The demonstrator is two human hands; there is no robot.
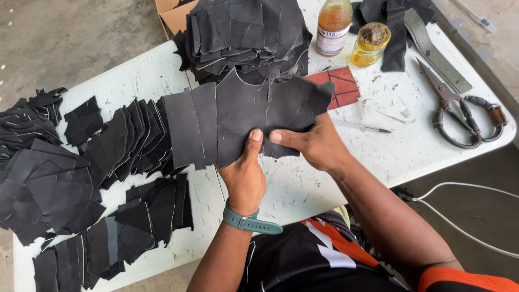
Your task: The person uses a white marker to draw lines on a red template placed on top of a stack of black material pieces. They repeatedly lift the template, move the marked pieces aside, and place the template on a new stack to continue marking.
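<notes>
Easily spilling from left hand [244, 176] and right hand [313, 146], both pinching fanned black leather pieces [238, 116] by one edge.

1. Fan of black leather pieces [238, 116]: flat, irregular cut panels, matte, overlapped edge over edge like spread cards; thin pale cut lines show on some.
2. Pose: held just above the white table [378, 151], spread wide left to right, lower edges pinched together.
3. Left hand [244, 176]: thumb up on the fan's lower middle, fingers beneath.
4. Right hand [316, 145]: thumb pressed on the lower right pieces, just beside the left thumb.
</notes>
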